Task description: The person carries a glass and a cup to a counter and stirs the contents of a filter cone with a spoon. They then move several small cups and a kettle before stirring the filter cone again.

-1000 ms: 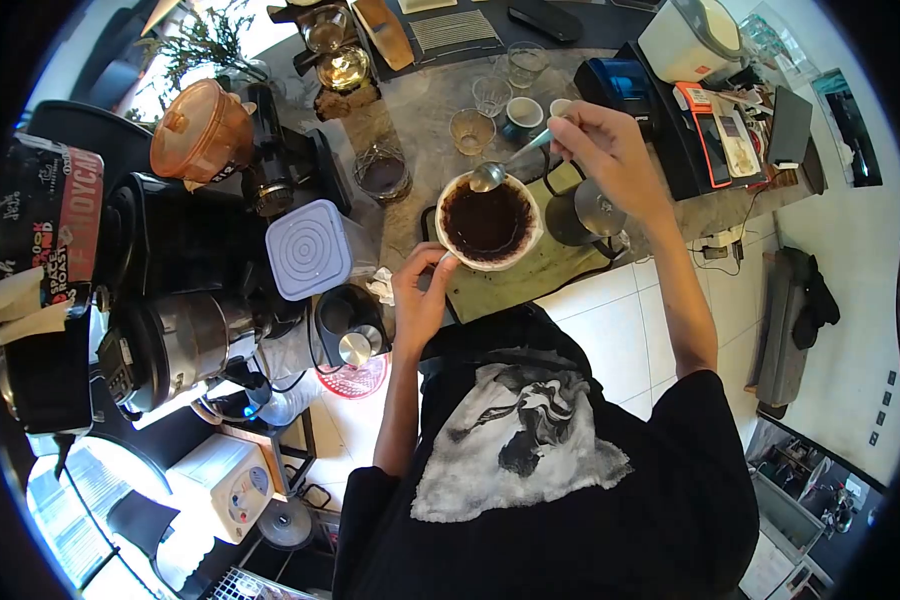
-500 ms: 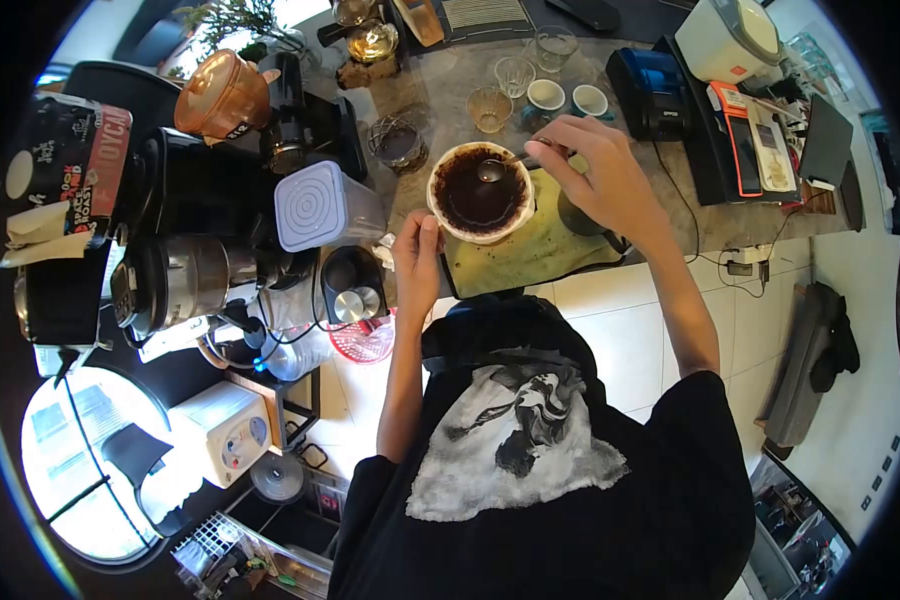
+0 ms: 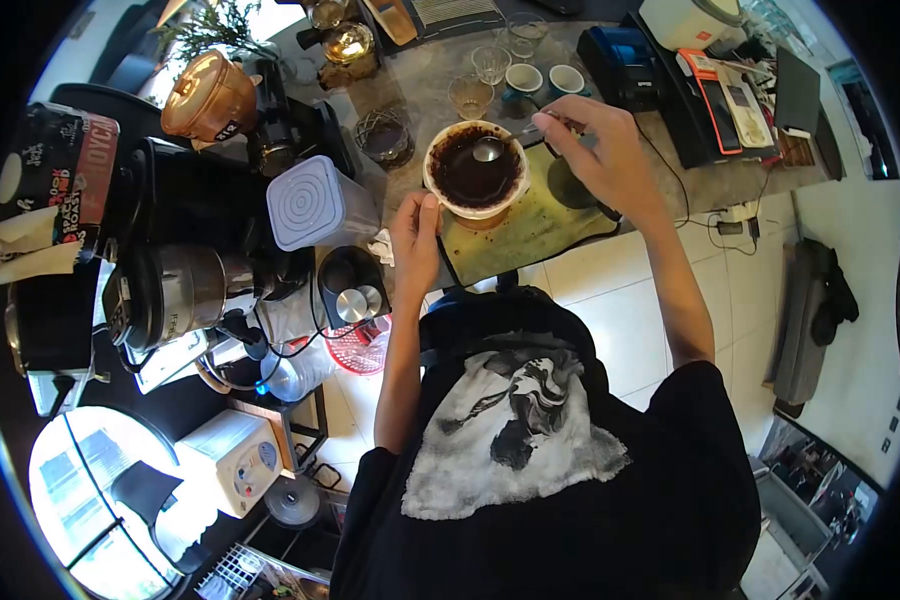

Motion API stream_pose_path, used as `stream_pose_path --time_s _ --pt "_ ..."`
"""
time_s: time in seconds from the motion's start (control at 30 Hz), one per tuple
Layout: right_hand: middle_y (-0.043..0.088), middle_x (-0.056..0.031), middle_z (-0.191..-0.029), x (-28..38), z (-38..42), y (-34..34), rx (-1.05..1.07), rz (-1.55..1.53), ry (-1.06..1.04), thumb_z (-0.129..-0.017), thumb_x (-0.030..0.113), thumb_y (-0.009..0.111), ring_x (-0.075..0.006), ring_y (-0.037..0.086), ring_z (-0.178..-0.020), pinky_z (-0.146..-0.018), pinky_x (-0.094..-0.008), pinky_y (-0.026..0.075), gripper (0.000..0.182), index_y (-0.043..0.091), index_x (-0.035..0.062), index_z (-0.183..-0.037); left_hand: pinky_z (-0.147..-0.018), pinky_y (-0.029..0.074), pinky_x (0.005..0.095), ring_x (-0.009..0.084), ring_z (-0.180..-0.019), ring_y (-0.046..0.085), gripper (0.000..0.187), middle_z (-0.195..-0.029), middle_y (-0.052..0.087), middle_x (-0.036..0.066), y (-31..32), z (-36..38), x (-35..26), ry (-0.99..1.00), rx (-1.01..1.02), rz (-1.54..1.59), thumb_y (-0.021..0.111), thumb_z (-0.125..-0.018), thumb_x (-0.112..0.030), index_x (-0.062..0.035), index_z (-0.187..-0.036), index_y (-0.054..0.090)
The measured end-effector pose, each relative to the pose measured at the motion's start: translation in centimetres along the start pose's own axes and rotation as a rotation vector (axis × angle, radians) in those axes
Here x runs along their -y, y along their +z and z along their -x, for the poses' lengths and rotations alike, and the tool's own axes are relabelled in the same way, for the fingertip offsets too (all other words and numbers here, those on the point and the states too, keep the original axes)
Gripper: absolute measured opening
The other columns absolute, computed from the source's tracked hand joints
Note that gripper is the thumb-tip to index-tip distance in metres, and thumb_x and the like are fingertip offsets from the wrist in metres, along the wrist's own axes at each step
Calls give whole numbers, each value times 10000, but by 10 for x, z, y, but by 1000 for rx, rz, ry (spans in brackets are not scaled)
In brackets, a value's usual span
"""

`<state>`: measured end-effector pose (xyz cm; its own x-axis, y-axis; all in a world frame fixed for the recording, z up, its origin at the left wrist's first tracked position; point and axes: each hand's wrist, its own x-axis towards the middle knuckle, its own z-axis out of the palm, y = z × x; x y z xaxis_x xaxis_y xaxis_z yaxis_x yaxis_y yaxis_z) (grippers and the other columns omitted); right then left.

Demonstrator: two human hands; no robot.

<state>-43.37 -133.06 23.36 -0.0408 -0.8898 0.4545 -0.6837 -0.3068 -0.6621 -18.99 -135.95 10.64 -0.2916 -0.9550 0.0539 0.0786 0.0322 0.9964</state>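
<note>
A white round dripper (image 3: 434, 188) holds dark wet coffee grounds (image 3: 460, 178) and stands at the edge of a green mat (image 3: 495, 247). My right hand (image 3: 600, 150) pinches the handle of a metal spoon (image 3: 487, 149), whose bowl is over the grounds at the dripper's upper right. My left hand (image 3: 415, 235) is closed at the dripper's lower left rim, thumb and fingers together on its edge. Just behind the dripper is a small glass (image 3: 470, 97).
Two cups (image 3: 523, 78) (image 3: 566, 80) and more glasses (image 3: 491, 65) stand behind. A lidded plastic container (image 3: 305, 205) and a wire-wrapped glass (image 3: 384, 138) are on the left. Right: a blue-black printer (image 3: 622, 68). Grinders (image 3: 185, 290) line the far left.
The view has shifted slightly. The spoon now shows more of its handle and its bowl sits higher in the dripper, while my left hand stays at the rim.
</note>
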Motion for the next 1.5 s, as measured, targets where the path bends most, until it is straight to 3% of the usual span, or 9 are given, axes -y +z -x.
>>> stream_pose_path --time_s 0.17,0.23,0.33,0.47,0.53,1.0,1.1,1.4,1.5 --pt "658 -129 -762 15 9 2 -93 32 84 -905 207 665 -209 605 -643 -604 -325 462 237 666 -30 -916 -585 307 227 48 -656 368 282 -717 427 -39 -6 -4 4 23 106 -5 476 -1034 -239 -34 -850 534" --pt "609 -40 -678 19 11 4 -131 52 88 -926 195 652 -84 506 -598 -561 -251 407 232 667 -36 -909 -601 327 237 60 -666 372 310 -717 436 -28 -8 -8 5 31 132 -34 449 -1044 -241 -26 -833 521" --pt "607 -33 -679 25 13 8 -135 97 135 -930 189 644 -79 505 -591 -558 -253 401 228 668 -37 -912 -625 354 247 72 -681 396 317 -716 446 -16 -6 -9 4 105 176 -2 434 -1048 -226 -21 -821 515" --pt "620 -55 -686 33 15 16 -146 138 225 -932 187 640 -96 531 -600 -562 -257 411 229 668 -40 -921 -648 376 258 95 -697 431 329 -704 452 14 -10 -12 1 103 244 -38 413 -1056 -228 -7 -831 507" --pt "646 -141 -735 29 17 22 -205 146 158 -898 202 669 -219 538 -565 -544 -316 419 229 665 -26 -916 -647 376 260 100 -693 433 329 -705 453 17 -11 -14 5 108 258 -16 410 -1056 -228 -6 -832 506" --pt "612 -147 -713 23 21 23 -193 157 204 -910 189 649 -224 550 -589 -572 -327 436 225 650 -34 -880 -657 375 286 134 -697 405 350 -716 435 41 -10 -16 4 116 257 -100 382 -1063 -274 -7 -854 471" --pt "645 -113 -751 14 29 27 -133 176 211 -924 180 645 -148 559 -629 -591 -285 439 221 663 -40 -929 -664 385 300 144 -700 416 357 -722 453 53 -8 -12 1 76 237 -121 371 -1064 -269 -4 -849 474" --pt "607 -165 -704 0 30 41 -46 65 243 -905 167 640 -243 570 -584 -564 -350 427 207 641 -38 -876 -591 356 298 113 -647 399 300 -679 443 27 -5 -10 8 153 185 -72 391 -1048 -207 -2 -849 483" --pt "491 -65 -585 -6 33 48 -57 -52 303 -924 193 633 -94 409 -543 -501 -302 324 254 616 -32 -808 -581 336 288 105 -649 393 312 -693 434 1 -6 -8 11 136 175 -52 379 -1053 -222 -7 -849 478"
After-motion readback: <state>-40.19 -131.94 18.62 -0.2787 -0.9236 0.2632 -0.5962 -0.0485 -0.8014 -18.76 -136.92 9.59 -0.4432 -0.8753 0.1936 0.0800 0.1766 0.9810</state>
